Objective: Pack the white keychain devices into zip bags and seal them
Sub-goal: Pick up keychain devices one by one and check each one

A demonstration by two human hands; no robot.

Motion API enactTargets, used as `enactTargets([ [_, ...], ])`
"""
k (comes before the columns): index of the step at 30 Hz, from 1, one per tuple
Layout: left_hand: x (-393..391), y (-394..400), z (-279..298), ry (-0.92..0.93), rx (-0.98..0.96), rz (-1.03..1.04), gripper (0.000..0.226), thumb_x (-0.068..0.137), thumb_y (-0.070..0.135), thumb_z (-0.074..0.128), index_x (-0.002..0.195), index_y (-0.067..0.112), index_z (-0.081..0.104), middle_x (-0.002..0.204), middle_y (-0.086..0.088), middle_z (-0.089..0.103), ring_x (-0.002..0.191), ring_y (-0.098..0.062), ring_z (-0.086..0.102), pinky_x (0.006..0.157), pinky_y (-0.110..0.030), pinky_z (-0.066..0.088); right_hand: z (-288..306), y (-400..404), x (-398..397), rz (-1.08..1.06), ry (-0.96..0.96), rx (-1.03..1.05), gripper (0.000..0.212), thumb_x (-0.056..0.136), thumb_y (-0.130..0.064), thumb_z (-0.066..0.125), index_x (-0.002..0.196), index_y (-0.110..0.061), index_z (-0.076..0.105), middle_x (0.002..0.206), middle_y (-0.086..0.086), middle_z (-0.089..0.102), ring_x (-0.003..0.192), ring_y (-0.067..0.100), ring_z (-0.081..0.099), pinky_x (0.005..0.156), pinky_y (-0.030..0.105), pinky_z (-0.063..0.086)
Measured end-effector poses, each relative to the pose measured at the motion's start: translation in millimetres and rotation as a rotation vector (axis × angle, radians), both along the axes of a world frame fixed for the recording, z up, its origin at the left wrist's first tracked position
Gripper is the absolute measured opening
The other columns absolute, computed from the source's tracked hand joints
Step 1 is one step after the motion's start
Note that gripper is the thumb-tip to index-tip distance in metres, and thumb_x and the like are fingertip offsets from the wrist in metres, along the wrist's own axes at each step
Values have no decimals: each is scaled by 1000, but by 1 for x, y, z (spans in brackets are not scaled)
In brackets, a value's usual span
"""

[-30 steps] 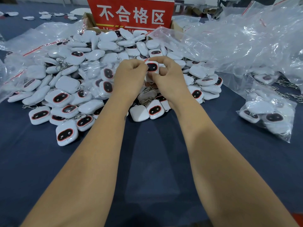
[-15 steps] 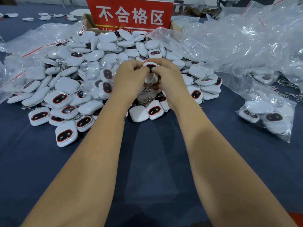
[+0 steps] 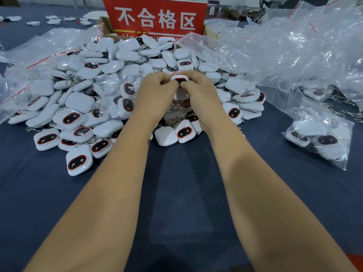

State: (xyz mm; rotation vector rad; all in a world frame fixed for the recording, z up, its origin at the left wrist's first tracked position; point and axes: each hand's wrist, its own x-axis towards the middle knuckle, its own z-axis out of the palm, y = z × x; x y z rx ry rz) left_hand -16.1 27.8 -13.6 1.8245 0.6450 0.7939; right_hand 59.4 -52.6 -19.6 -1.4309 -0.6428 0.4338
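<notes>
Four large white Chinese characters, 不合格区, are printed across a red sign (image 3: 154,16) that stands upright at the far edge of the table, behind the heap of white keychain devices (image 3: 78,103). Below the characters, yellow and white stripes are seen along the sign's lower edge, with a further line of small print under them that is hidden by the heap and cannot be read. On the dark faces of the devices small light marks are shown, but no letters or numbers can be made out there.
</notes>
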Motion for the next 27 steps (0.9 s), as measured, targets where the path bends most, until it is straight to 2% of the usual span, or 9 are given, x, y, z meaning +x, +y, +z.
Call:
enactTargets([
  [6, 1, -1, 0, 5, -7, -1, 18, 87, 17, 59, 74, 27, 65, 76, -1, 67, 70, -16, 62, 74, -40, 56, 0, 0, 0, -17, 4, 10, 28, 91, 0, 48, 92, -20, 69, 82, 1, 68, 73, 10, 62, 61, 22, 50],
  [10, 1, 1, 0, 15, 3, -14, 16, 89, 17, 58, 77, 26, 65, 79, -2, 67, 67, -13, 61, 60, -24, 52, -1, 1, 1, -19, -7, -10, 27, 91, 0, 48, 95, -18, 69, 86, 3, 69, 76, 13, 63, 68, 27, 52],
  [12, 1, 1, -1, 31, 47, -18, 20, 90, 16, 58, 75, 29, 63, 79, 0, 66, 69, -12, 61, 60, -22, 51, -1, 1, 0, -18, -7, -17, 29, 91, 0, 48, 93, -20, 69, 86, 3, 69, 73, 10, 63, 67, 26, 53],
  [15, 1, 1, -1, 41, 105, -12, 24, 93, 17, 58, 75, 33, 60, 77, 7, 64, 73, -9, 60, 65, -21, 50, 0, 0, 0, -13, -4, -6, 31, 91, 2, 46, 92, -20, 68, 85, 1, 70, 65, 3, 65, 62, 20, 52],
  [19, 2, 1, -2, 42, 127, 11, 14, 93, 18, 59, 84, 28, 62, 94, -1, 66, 85, -14, 63, 74, -28, 52, 0, 0, -2, -14, -9, -11, 31, 91, 2, 46, 94, -19, 68, 86, 2, 70, 64, 2, 65, 60, 17, 51],
  [24, 1, 0, -2, -3, 79, 14, 24, 89, 18, 60, 71, 34, 63, 71, 10, 64, 73, -10, 61, 69, -29, 52, 1, -1, -2, -35, 8, -9, 29, 91, -1, 49, 91, -21, 70, 85, 0, 69, 69, 5, 64, 59, 22, 51],
  [27, 2, 1, -3, -41, 10, 20, 21, 89, 19, 54, 73, 17, 68, 71, 1, 63, 71, -14, 57, 71, -36, 51, 1, 0, -1, -66, 27, -4, 23, 89, -5, 54, 89, -19, 71, 83, 1, 70, 80, 17, 65, 67, 32, 53],
])
